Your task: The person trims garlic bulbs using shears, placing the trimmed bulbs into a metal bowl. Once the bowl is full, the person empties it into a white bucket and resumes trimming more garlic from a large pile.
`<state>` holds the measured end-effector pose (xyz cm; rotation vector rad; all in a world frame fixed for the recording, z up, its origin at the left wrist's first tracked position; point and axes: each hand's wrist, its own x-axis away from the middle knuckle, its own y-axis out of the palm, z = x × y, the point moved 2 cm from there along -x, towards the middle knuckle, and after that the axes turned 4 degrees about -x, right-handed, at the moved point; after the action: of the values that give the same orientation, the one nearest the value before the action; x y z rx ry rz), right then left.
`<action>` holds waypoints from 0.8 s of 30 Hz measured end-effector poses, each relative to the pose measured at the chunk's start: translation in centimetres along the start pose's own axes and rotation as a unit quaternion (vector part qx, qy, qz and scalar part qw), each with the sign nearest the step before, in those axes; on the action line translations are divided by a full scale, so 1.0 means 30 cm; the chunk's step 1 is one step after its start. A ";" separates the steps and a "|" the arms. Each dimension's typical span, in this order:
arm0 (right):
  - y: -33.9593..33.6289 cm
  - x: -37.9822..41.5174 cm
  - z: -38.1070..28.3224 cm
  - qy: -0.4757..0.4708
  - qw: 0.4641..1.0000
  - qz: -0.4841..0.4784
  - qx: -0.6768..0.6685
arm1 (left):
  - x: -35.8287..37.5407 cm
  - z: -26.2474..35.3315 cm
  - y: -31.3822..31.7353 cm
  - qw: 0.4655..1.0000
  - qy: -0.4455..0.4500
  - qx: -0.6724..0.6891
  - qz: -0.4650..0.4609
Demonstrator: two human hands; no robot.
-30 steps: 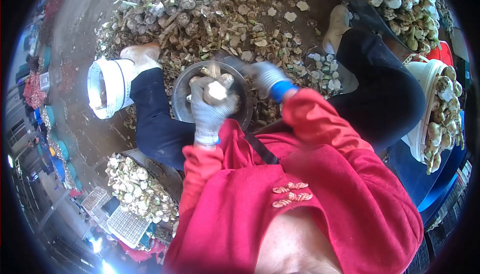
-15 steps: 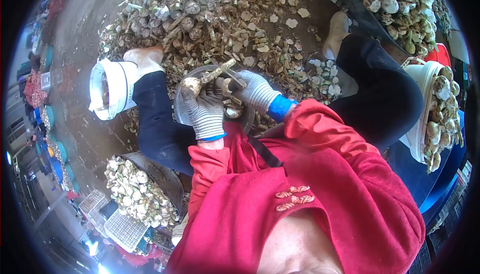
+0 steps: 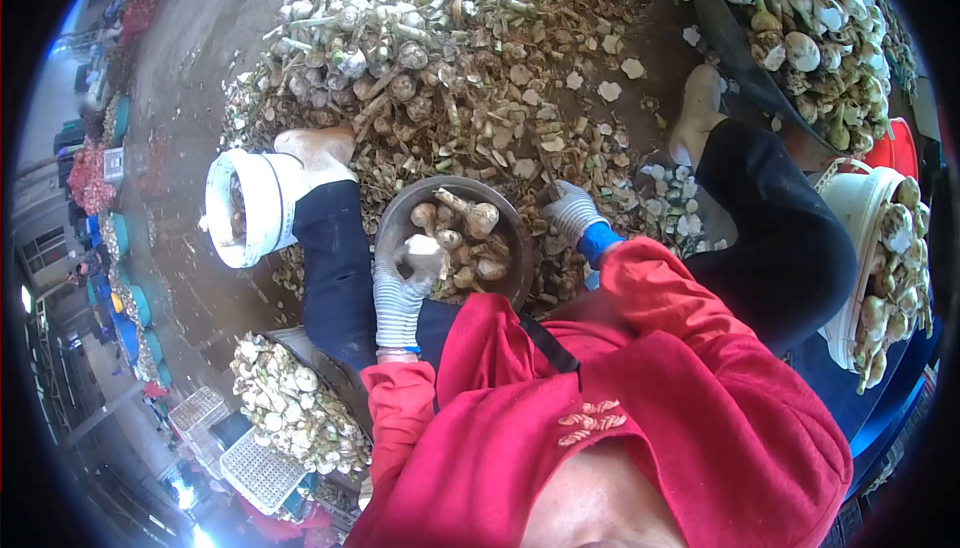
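Two gloved hands: left hand (image 3: pixel 402 293) grips bulb (image 3: pixel 424 253) over bowl (image 3: pixel 398 218); no writing legible.

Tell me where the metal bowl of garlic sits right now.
In the head view, the metal bowl sits mid-frame between the person's knees, the left hand at its near rim, the white bucket to its left.

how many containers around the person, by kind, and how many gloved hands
White buckets: 2, one by the left foot, one at the right heaped with bulbs
Metal bowl: 1, between the knees
Dark basins of bulbs: 2, one top right, one lower left
Gloved hands: 2, left hand, right hand
Total: 5 containers, 2 hands
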<state>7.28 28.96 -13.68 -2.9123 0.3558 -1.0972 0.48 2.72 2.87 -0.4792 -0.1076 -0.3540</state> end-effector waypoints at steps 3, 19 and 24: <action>0.001 0.034 -0.076 -0.019 0.995 0.016 -0.093 | -0.173 -0.041 0.012 0.986 0.003 -0.142 0.090; 0.030 0.025 -0.178 0.022 0.983 -0.015 -0.181 | -1.031 0.040 0.217 0.851 -0.007 -0.519 0.081; 0.041 0.014 -0.199 -0.091 0.993 -0.015 -0.069 | -0.635 0.103 0.169 0.993 0.084 -0.050 -0.061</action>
<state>3.44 28.09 -9.01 -3.1171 0.4001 -0.8308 -15.55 14.23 -0.10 -0.5423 0.0443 -0.5199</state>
